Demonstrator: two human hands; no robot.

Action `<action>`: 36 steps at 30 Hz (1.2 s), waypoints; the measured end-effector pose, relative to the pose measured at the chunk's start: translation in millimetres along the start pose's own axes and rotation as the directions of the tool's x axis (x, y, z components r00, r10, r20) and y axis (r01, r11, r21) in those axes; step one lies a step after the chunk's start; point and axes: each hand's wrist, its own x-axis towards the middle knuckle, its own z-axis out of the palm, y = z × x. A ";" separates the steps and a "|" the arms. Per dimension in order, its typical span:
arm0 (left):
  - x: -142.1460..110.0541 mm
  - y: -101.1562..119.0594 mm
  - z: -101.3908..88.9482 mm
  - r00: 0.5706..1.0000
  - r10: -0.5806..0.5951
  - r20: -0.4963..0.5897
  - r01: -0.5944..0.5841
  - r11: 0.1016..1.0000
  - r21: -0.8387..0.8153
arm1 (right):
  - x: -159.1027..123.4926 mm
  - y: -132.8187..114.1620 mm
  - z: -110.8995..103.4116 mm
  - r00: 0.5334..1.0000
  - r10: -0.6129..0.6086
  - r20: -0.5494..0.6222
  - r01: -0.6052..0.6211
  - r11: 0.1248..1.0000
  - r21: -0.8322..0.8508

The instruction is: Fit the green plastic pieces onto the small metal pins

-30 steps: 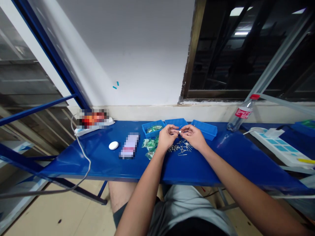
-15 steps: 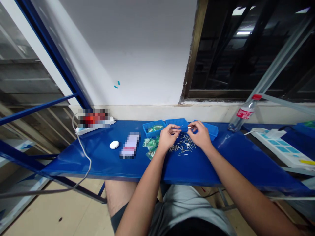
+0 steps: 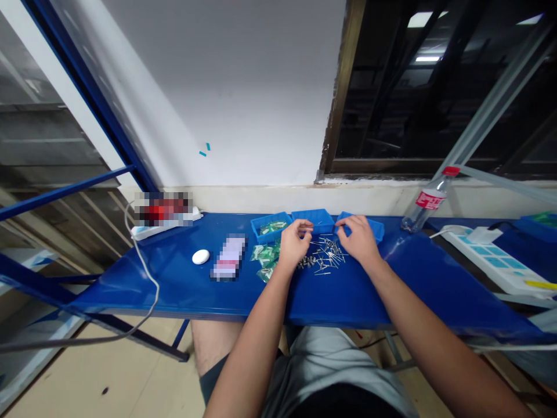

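Note:
My left hand (image 3: pixel 296 242) hovers at the front edge of the middle blue bin (image 3: pixel 304 220), its fingers curled and the thumb apart from them, with nothing visible between. Over the front of the right blue bin (image 3: pixel 376 230), my right hand (image 3: pixel 359 237) has its thumb and fingers apart, and I see nothing in it. A tiny thin piece (image 3: pixel 320 222) shows inside the middle bin. Between the hands lies a loose pile of thin metal pins (image 3: pixel 329 255). Small stubby metal parts (image 3: pixel 308 262) lie beside that pile, partly hidden by my left hand.
Small green-and-clear bags (image 3: pixel 263 253) lie left of my left hand, and more fill the left blue bin (image 3: pixel 267 234). Farther left are a blurred phone-like object (image 3: pixel 229 257) and a white round case (image 3: pixel 201 256). A bottle (image 3: pixel 429 200) and a power strip (image 3: pixel 496 261) stand right.
Half a second ago my left fingers pinched a thin pin and my right fingers a small pale piece. Both pinches have opened, and my right hand has shifted slightly right.

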 end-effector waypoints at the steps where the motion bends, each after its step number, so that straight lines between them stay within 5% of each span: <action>1: 0.2 -0.1 -0.3 1.000 0.010 -0.004 -0.010 1.000 0.030 | -0.2 -4.6 1.3 0.995 -0.054 0.083 0.048 0.996 0.070; 5: 0.3 -0.3 -1.1 0.998 0.053 0.014 -0.054 0.991 0.120 | -3.5 -14.3 8.2 0.906 -0.214 0.365 0.117 0.956 0.269; 10: -0.6 -0.9 -0.5 0.998 0.064 0.026 -0.067 0.986 0.154 | -8.2 -14.7 13.0 0.876 -0.221 0.430 0.113 0.958 0.262; 24: -2.4 0.0 -0.7 0.992 0.094 0.079 -0.109 0.971 0.214 | -11.3 -23.7 23.3 0.871 -0.228 0.435 0.125 0.959 0.253; 36: -2.1 -4.5 0.7 0.991 0.092 0.092 -0.110 0.971 0.213 | -9.9 -34.3 20.6 0.955 -0.082 0.284 -0.012 0.949 0.316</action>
